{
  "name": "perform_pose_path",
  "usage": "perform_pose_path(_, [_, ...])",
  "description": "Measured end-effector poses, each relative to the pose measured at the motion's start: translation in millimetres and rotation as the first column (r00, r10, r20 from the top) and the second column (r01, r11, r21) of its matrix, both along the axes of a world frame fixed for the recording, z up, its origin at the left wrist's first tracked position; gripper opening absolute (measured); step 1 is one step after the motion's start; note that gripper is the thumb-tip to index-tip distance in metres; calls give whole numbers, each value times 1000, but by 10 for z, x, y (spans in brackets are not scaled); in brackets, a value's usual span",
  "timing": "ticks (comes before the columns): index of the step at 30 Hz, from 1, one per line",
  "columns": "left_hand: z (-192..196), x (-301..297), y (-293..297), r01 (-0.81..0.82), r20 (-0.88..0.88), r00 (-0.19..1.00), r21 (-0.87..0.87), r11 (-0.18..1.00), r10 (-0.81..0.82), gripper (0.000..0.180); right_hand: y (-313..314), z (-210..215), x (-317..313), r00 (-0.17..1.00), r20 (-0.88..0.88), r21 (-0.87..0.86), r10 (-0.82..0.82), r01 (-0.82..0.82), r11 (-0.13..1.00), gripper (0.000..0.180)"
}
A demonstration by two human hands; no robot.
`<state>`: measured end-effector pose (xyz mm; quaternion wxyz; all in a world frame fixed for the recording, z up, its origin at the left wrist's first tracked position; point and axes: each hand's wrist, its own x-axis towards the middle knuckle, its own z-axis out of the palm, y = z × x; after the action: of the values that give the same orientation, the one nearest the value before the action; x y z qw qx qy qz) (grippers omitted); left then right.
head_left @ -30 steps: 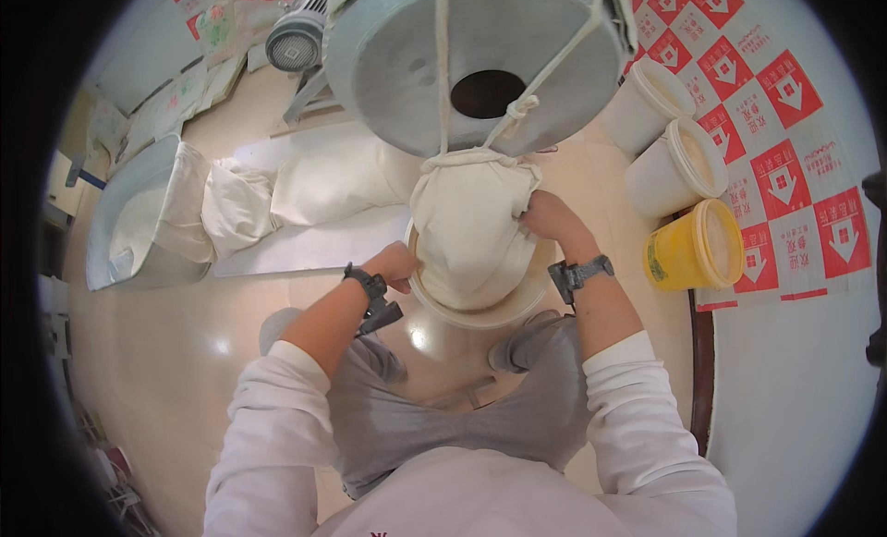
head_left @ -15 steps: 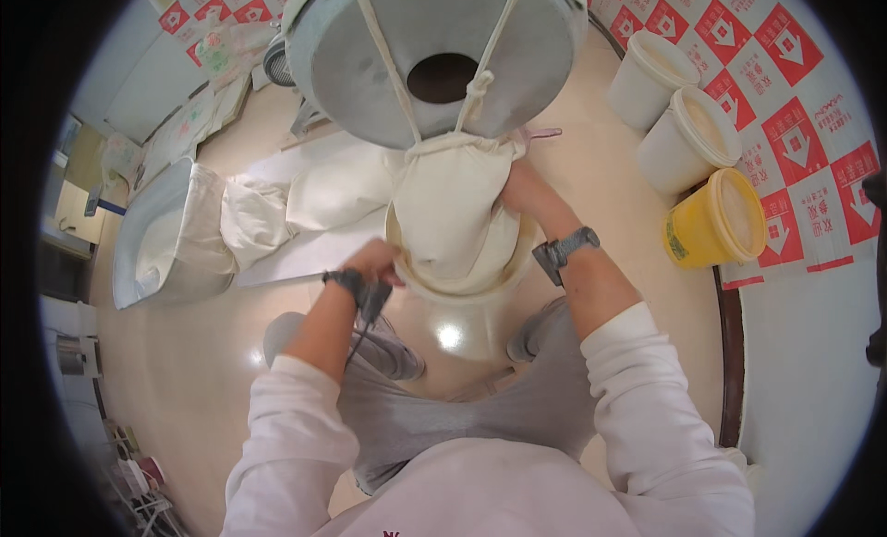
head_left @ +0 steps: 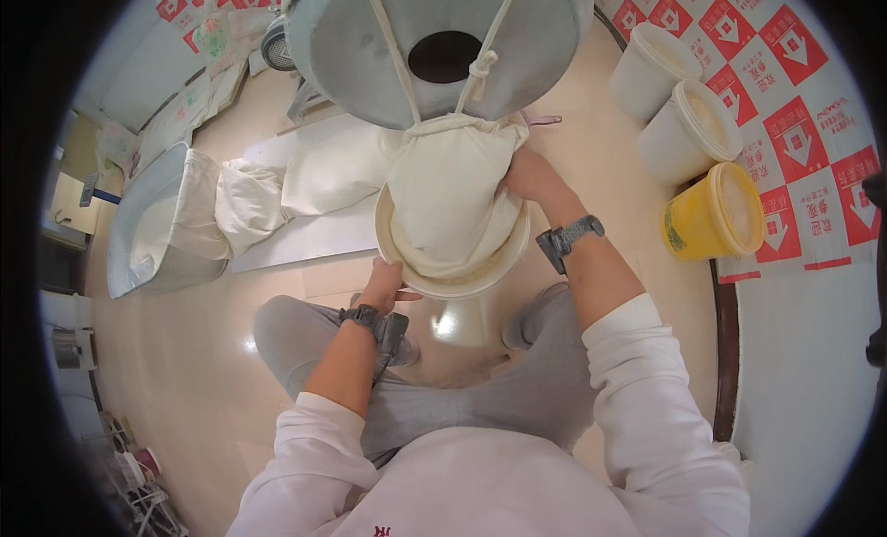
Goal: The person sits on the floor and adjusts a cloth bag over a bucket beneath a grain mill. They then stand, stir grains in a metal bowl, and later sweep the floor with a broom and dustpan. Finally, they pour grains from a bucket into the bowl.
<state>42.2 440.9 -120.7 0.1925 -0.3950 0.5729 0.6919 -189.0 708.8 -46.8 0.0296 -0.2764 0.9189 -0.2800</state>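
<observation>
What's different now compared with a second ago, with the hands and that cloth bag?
The left hand slid from the bowl's side to its near rim. The right hand stayed pressed on the cloth bag, moving little. The bag remains hanging into the cream bowl, and the buckets kept their places.

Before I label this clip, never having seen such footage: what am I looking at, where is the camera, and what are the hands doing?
The camera sits on the person's head, looking down; fisheye bends the edges. A cream cloth bag hangs from a grey metal drum above a pale bowl. The right hand presses the bag's side; the left hand steadies the bowl's rim. On the floor are two white buckets, a yellow bucket and a metal tub with cloth.
</observation>
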Motion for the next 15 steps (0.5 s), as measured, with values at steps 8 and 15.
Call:
perform_pose_path(8, [224,-134,-354,-42,-155,809,-977,207,-567,69,235,150,110,860,504,161,79,-184,970,41])
perform_pose_path(15, [629,-484,-76,346,184,626,-936,59,-757,62,72,182,444,707,707,281,22,-310,908,53])
